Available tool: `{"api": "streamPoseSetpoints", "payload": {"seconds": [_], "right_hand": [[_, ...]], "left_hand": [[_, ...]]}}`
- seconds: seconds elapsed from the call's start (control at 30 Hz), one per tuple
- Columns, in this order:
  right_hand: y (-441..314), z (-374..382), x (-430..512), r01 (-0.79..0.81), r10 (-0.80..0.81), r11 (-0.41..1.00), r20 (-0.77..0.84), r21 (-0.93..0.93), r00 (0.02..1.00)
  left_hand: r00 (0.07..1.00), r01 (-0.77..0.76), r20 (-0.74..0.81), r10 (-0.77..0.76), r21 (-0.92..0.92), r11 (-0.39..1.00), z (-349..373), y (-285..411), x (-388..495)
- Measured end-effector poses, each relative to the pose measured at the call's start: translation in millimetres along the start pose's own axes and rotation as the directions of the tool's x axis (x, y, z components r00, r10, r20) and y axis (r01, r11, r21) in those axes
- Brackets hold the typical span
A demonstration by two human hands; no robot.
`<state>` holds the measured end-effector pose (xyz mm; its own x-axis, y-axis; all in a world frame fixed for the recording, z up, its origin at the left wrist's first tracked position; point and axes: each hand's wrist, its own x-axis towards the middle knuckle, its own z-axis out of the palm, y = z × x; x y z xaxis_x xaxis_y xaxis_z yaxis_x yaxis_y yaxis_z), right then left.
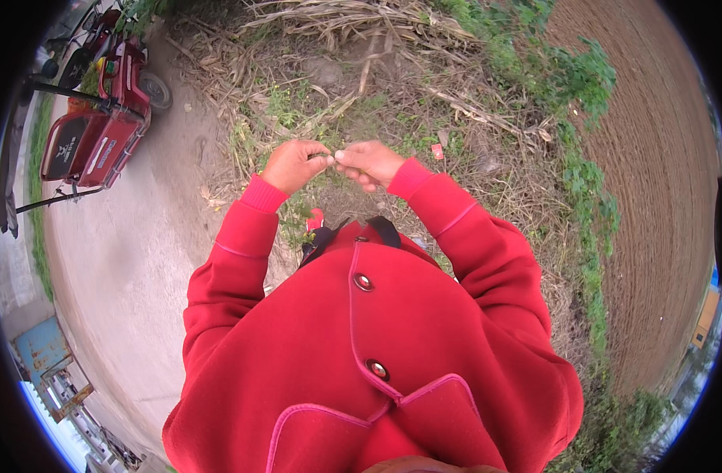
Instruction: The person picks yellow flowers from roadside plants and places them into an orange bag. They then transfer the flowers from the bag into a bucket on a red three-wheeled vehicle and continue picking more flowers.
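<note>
My left hand [297,165] and my right hand [369,164] meet at the fingertips in front of my red coat [414,295]. Thumb and fingers of my left hand pinch a small, thin green thing, perhaps a plant stem [319,155]. The fingertips of my right hand close at its other end; fingers hide most of it. Below the hands grow low green weeds with small yellow flowers [281,97] among dry stalks.
Dry corn stalks [361,18] lie across the ground ahead. A red cargo tricycle [115,130] stands at the left on a pale paved strip [142,248]. A small red packet [437,151] lies right of my hands. Leafy vines [579,177] border ploughed soil [656,177].
</note>
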<state>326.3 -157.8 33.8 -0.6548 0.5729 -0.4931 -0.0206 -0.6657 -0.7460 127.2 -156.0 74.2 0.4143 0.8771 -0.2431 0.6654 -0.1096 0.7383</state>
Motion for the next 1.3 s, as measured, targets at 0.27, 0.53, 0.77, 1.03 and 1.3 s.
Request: {"api": "streamPoseSetpoints", "payload": {"seconds": [0.27, 0.53, 0.77, 1.03, 1.3], "right_hand": [[-14, -12, -19, -0.054, 0.061, 0.994, 0.079, -0.093, 0.995], [-20, -22, -29, -0.069, 0.079, 0.985, 0.06, -0.157, 0.995], [-16, -69, -47, 0.097, -0.073, 0.978, -0.134, 0.187, 0.988], [31, -73, -11, 0.107, -0.027, 0.92, -0.21, 0.377, 0.977], [15, -28, 13, 0.118, -0.12, 0.898, -0.021, 0.424, 0.993]], "left_hand": [[0.994, -0.065, -0.082, 0.071, 0.069, 0.995, 2, 10, -10], [0.994, -0.082, -0.073, 0.087, 0.079, 0.994, 9, 19, -9], [0.992, 0.014, -0.118, -0.037, -0.188, 0.982, 4, -1, -6], [0.996, -0.01, -0.089, -0.027, -0.392, 0.92, -6, 10, -11], [0.999, 0.036, -0.011, -0.044, -0.413, 0.91, -4, 17, -19]]}}
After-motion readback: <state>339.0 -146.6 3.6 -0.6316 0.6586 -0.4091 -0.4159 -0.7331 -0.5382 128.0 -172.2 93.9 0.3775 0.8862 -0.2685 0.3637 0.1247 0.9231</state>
